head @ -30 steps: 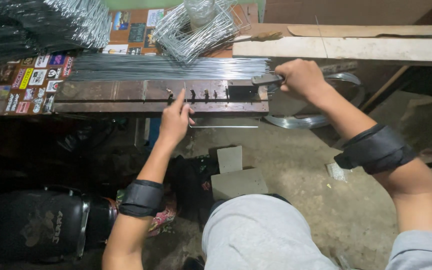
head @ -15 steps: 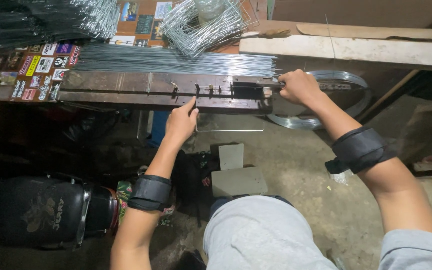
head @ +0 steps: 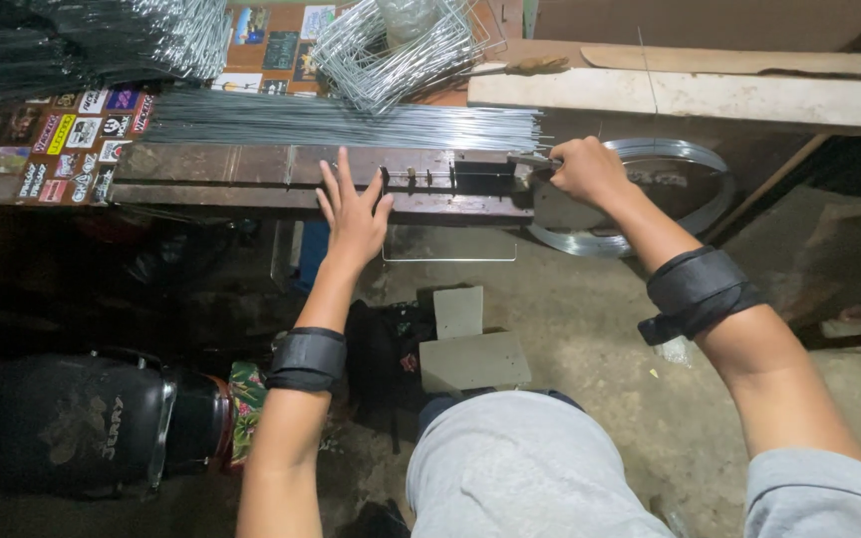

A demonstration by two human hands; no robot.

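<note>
- The left hand (head: 353,211) lies flat and open, fingers spread, on the metal jig (head: 391,181) bolted along the front edge of the bench (head: 201,164); it holds nothing, and its fingertips sit just beside the row of upright pins (head: 419,177); a wire swinging round those pins could pinch or whip a finger, I judge.
- The right hand (head: 585,171) is closed in a fist round the lever handle (head: 535,159) at the jig's right end; if the grip slips under load, the knuckles could strike the black block (head: 485,176) or the bench edge.
- A bent wire piece (head: 448,259) hangs just below the jig, near the left wrist; whether it is caught on anything I cannot tell; it may drop to the floor (head: 600,339).
- The bundle of straight wires (head: 351,122) lies just behind the jig, ends pointing toward the right hand; a careless reach risks a jab.
- The pile of bent wire frames (head: 391,45) sits farther back, and a coil of flat metal band (head: 650,199) leans below the bench; either could snag a sleeve or wrist strap (head: 695,289).
</note>
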